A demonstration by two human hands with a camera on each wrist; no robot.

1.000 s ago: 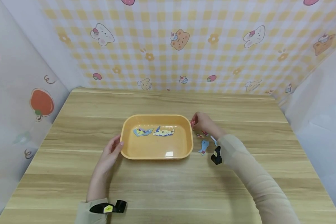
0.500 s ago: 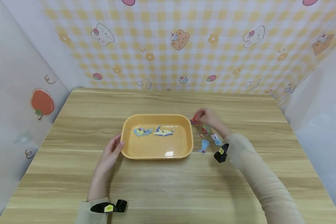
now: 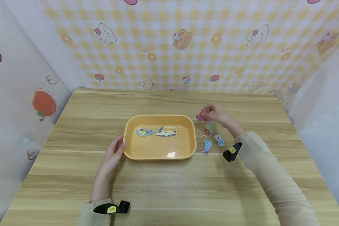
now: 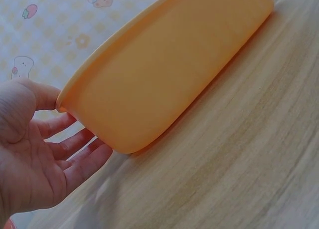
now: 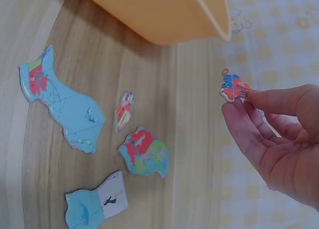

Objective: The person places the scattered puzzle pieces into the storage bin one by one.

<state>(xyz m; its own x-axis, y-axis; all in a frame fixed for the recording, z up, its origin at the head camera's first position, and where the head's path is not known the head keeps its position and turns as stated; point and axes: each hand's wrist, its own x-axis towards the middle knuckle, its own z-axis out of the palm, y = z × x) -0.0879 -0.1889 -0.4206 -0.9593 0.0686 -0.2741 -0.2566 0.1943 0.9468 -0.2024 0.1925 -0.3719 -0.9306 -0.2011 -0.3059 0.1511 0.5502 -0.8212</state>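
Observation:
A yellow-orange tray (image 3: 158,150) stands on the table, with a blue-yellow piece (image 3: 145,132) and a cream-and-blue piece (image 3: 166,131) inside. My left hand (image 3: 113,155) holds its left end, thumb on the rim and fingers against the outer wall in the left wrist view (image 4: 45,149). Between thumb and fingers my right hand (image 3: 218,115) pinches a small red-and-blue piece (image 5: 234,87), to the right of the tray's back right corner. Below that hand lie a green-red piece (image 3: 208,129), a tiny red one (image 5: 124,111), a blue-white one (image 3: 219,140) and a long blue one (image 5: 75,112).
The wooden table (image 3: 169,191) runs back to a yellow checked cloth (image 3: 158,40) with cartoon prints. Pale printed sheets hang at the left (image 3: 14,103) and right sides. A black wrist strap sits on each sleeve.
My right hand has moved back and to the right, away from the tray's edge, with the red-and-blue piece. More of the loose pieces is uncovered. The left hand keeps its hold on the tray.

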